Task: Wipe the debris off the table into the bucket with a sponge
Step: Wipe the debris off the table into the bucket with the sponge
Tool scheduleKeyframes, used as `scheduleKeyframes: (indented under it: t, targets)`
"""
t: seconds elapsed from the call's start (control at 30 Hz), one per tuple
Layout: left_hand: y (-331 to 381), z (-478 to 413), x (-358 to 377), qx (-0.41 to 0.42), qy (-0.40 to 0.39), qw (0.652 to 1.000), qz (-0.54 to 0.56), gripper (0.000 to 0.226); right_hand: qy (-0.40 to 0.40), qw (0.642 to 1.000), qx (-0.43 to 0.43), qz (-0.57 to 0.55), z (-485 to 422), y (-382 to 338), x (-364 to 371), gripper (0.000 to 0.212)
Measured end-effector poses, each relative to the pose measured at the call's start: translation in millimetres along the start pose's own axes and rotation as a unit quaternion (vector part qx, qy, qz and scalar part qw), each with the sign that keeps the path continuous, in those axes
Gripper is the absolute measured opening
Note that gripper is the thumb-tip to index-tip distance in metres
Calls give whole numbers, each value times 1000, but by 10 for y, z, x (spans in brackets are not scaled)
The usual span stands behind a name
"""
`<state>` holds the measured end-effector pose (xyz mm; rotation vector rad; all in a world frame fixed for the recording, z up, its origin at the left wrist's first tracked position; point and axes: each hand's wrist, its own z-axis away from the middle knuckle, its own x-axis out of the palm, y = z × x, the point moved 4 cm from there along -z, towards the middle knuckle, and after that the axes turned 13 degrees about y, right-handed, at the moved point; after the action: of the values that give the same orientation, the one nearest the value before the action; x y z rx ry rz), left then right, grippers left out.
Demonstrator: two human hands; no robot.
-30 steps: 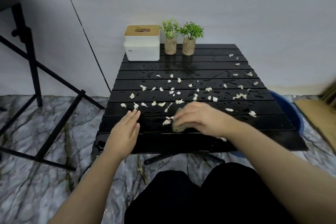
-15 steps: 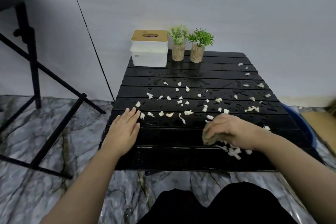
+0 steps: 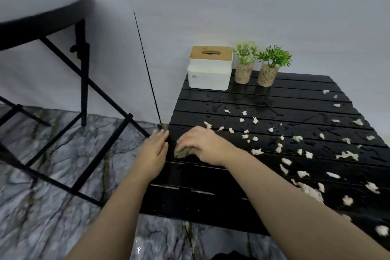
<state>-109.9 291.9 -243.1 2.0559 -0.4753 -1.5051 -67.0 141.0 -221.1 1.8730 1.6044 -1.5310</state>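
Note:
A black slatted table [image 3: 274, 95], wet with droplets, carries several white scraps of debris [image 3: 255, 151] spread over its middle and right side, with a clump [image 3: 310, 190] near the front right. My right hand [image 3: 204, 145] presses a greenish sponge [image 3: 182, 152] onto the table near its left edge. My left hand [image 3: 153, 152] lies flat with fingers together along that left edge, right beside the sponge. The bucket is out of view.
A white tissue box with a wooden lid [image 3: 210, 67] and two small potted plants [image 3: 244, 63] [image 3: 271, 65] stand at the table's back edge. A round black folding table [image 3: 42, 12] stands to the left on the marbled floor. A thin black rod [image 3: 147, 69] leans on the wall.
My right hand has carried the sponge from the front right of the table over to its left edge. My left hand shifted to the table's left edge. The camera swung left, hiding the blue bucket.

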Motion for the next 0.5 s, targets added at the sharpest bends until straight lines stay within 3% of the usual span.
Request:
scheduleKeyframes:
  t: [0.13,0.33,0.5]
  targets:
    - [59,-12,132,34,-9,997,-75,46,-5,1000,-14,23,330,129,-214,34]
    - [163,-51,242,86,-31,986,-140,48,-29,994,86,58,1376,398,-1135,37]
    - [187,-56,265,80,-40,989,-116,48,19,999,20,17,790,64,-901,19]
